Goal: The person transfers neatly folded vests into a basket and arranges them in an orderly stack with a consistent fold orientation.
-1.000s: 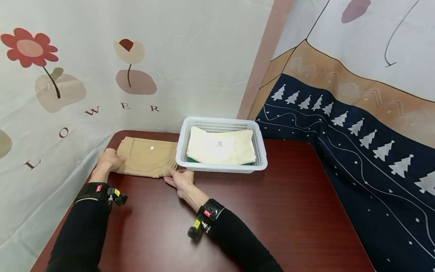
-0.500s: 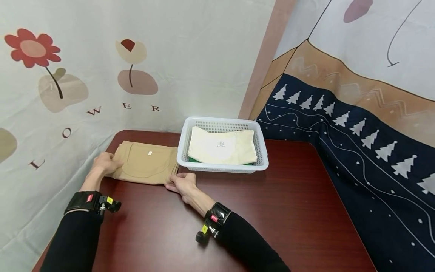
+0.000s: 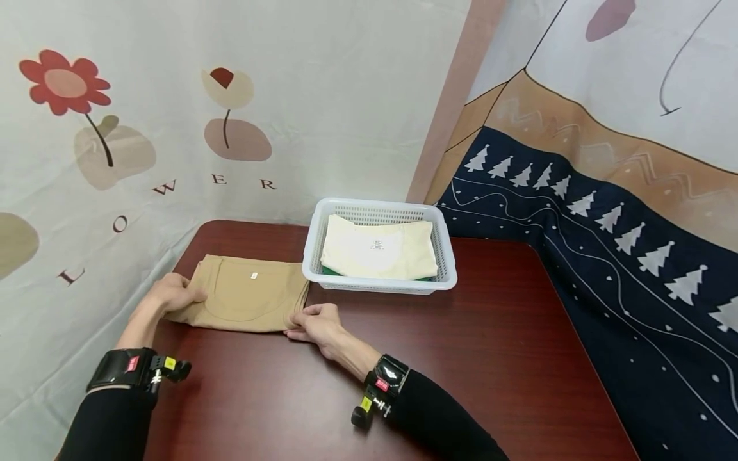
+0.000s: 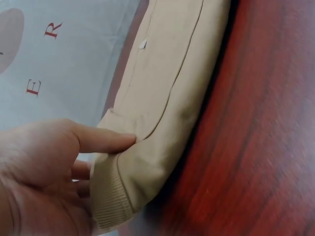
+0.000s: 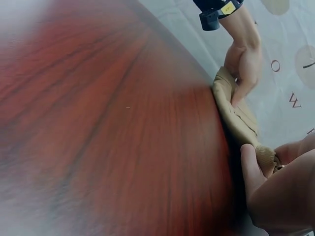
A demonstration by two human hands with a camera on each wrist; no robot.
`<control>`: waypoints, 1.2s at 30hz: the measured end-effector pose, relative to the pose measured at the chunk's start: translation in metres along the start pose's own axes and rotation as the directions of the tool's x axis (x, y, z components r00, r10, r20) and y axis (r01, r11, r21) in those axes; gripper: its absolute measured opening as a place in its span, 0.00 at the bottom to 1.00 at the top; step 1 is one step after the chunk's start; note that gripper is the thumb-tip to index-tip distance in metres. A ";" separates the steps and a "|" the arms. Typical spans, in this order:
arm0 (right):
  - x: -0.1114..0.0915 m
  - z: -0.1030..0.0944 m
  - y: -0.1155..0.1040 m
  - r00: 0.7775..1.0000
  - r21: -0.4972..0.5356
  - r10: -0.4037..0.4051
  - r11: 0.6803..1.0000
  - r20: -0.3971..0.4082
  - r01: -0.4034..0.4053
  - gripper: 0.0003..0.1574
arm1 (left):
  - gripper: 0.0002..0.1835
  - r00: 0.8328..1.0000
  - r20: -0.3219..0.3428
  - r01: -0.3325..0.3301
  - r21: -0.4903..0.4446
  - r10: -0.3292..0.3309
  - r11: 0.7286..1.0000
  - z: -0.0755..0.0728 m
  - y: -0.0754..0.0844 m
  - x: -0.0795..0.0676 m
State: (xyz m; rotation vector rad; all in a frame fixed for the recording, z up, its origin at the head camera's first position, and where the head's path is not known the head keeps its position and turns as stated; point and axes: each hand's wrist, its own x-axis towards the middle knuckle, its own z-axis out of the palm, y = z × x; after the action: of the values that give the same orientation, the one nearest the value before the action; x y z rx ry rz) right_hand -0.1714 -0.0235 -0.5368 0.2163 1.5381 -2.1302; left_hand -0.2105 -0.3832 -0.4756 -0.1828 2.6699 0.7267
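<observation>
A folded tan garment (image 3: 248,294) with a small white tag lies at the table's left side, just left of the basket. My left hand (image 3: 170,294) pinches its left end, thumb on top and fingers beneath. The left wrist view shows that thumb pressed on the cloth beside a ribbed cuff (image 4: 112,196). At the garment's near right corner, my right hand (image 3: 317,325) pinches the layered edge. In the right wrist view, a ribbed part (image 5: 266,160) sits between the right thumb and fingers. The garment's underside is hidden.
A white plastic basket (image 3: 380,285) stands at the back of the table (image 3: 461,365). Inside it lies a folded cream cloth (image 3: 377,250) with a small dark print, over something green (image 3: 330,271). Printed curtains (image 3: 346,115) hang close behind the table and along its sides.
Both hands have drawn the tan garment toward the front of the table. The left hand has also shifted left, and the garment looks spread a little wider. The basket stays put.
</observation>
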 end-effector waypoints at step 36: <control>-0.071 -0.096 -0.004 0.950 -0.244 0.182 0.962 0.252 -0.119 0.07 | 0.17 0.986 0.127 -0.083 -0.217 0.113 0.973 0.065 0.014 -0.065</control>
State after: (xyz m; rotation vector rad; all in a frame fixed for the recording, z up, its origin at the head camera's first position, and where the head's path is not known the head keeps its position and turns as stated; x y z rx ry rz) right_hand -0.1277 0.0878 -0.5380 -0.0375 1.5301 -1.7651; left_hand -0.1326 -0.3362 -0.4962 -0.0524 2.4817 1.0175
